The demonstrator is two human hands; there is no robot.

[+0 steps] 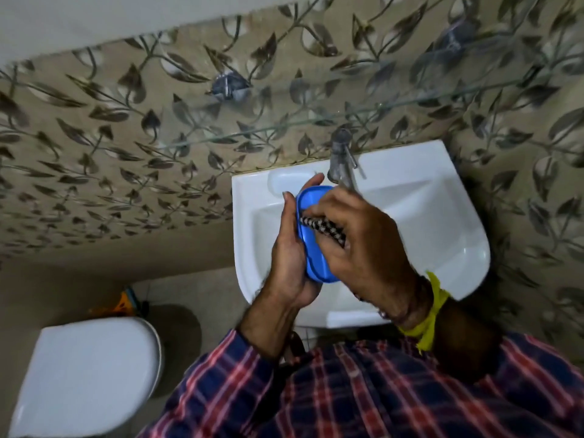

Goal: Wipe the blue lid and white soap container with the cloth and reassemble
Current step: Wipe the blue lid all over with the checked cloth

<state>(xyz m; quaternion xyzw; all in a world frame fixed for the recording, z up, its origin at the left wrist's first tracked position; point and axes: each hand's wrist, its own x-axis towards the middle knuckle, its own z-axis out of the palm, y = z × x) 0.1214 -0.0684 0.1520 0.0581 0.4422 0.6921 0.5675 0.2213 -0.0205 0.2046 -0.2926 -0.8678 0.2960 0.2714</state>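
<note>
The person stands over the sink [436, 222] with both forearms raised in front of the chest, the hands meeting above the basin. The left hand [289, 257] is turned palm inward, wrist bent back a little, and cradles the blue lid [308, 248] on edge; its fingers reach up along the far side of the lid, with one fingertip showing above the top rim, and the thumb lies along the near edge. That grip is wrapped close around the lid, holding it up off the sink.

The right hand [357, 245] comes in from the other side, its back facing up, knuckles arched and fingers curled down. It pinches a bunched checked cloth [322, 229] and presses it into the hollow inner face of the lid. Only a dark-and-light patterned strip of the cloth shows between the fingers; the grip on it is tight and narrow. A yellow band [434, 314] is tied round the right wrist, and plaid sleeves [221, 368] are pushed back from both forearms.

The tap [343, 164] stands just behind the hands. I cannot make out the white soap container. A closed toilet [91, 374] sits to the left below the leaf-patterned wall [126, 128].
</note>
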